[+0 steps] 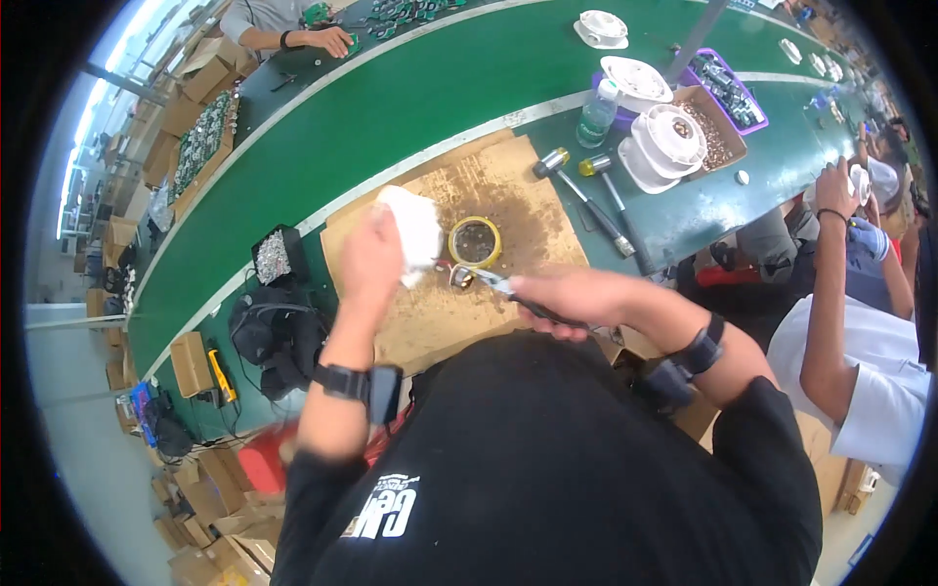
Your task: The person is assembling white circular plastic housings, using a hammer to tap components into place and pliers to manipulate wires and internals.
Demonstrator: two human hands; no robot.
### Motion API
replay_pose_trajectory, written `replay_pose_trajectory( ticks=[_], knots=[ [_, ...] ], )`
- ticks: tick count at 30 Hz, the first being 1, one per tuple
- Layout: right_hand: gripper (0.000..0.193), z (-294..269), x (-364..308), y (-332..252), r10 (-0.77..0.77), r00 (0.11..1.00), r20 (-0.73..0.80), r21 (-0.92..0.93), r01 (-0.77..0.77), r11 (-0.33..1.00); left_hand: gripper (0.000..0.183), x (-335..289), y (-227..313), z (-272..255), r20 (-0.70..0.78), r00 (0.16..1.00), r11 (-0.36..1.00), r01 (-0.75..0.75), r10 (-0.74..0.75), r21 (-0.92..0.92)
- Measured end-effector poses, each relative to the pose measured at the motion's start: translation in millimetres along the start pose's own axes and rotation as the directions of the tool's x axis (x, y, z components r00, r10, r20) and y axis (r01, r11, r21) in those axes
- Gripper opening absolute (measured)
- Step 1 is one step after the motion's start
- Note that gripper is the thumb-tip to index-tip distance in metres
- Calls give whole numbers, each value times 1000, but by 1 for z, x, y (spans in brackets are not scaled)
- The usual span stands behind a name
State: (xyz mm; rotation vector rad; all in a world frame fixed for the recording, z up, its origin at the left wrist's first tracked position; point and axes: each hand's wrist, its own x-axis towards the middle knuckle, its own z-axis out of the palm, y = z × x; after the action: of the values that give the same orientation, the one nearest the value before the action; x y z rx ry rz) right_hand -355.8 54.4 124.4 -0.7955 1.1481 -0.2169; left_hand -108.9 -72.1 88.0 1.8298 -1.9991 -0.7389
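Note:
My left hand (373,256) is closed on a white plastic housing (416,234), raised over a stained cardboard sheet (532,190). In my right hand (572,296) is a pair of pliers (500,283) with dark handles. The jaws point left, at a small metallic piece (461,277) beside the housing, with something reddish like a wire near it. Whether the jaws touch that piece, I cannot tell. Just beyond the jaws, a yellow tape roll (475,241) lies flat on the cardboard.
Two mallets (598,210), a bottle (597,115), white housings (662,146) and a carton of small copper-coloured parts (711,127) stand to the right. A black box of small parts (279,256) and a black bag (277,327) lie left. Co-workers' arms (829,283) show at right and far left.

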Motion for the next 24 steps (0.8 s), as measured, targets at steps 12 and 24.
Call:
replay_pose_trajectory(
  ticks=[12, 24],
  knots=[
    [27, -114, 106, -11, -173, 818, -549, -90, 148, 985, 53, 60, -73, -18, 361, 911, 159, 393, -199, -906],
    [30, -150, 200, -47, -165, 651, -741, -29, 215, 976, 48, 215, -113, 71, 504, 834, -254, 450, -222, -856]
  ],
)
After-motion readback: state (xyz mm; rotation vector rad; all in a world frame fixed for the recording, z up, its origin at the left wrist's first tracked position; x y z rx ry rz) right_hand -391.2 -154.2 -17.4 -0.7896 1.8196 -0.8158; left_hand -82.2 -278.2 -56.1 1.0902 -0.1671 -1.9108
